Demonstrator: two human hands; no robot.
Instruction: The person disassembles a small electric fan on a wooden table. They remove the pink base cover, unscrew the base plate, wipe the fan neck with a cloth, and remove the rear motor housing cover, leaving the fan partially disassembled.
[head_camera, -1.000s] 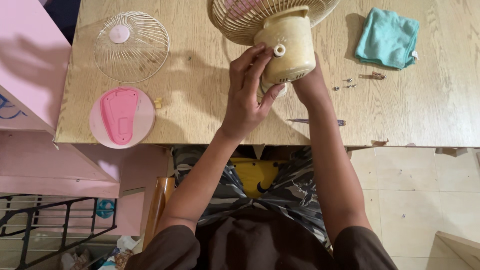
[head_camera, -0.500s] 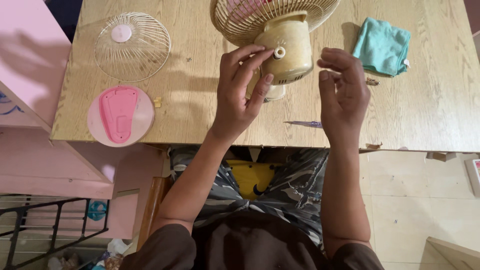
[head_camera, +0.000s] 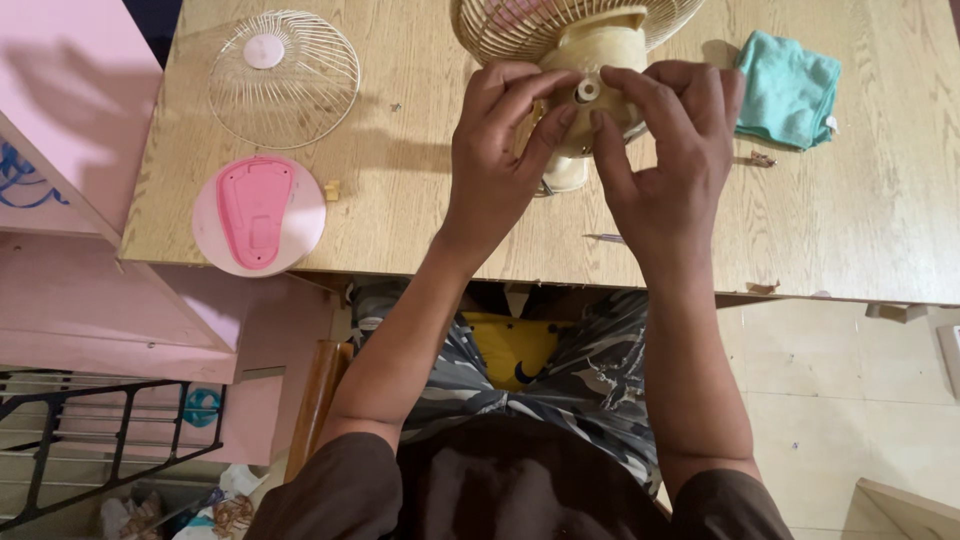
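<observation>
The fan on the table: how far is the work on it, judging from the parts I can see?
Done: the front wire guard and the pink round base lie detached on the wooden table, with small screws beside the teal cloth. In hand: the left hand and right hand both grip the cream motor housing around its knob. Left: the rear guard is still attached.
</observation>
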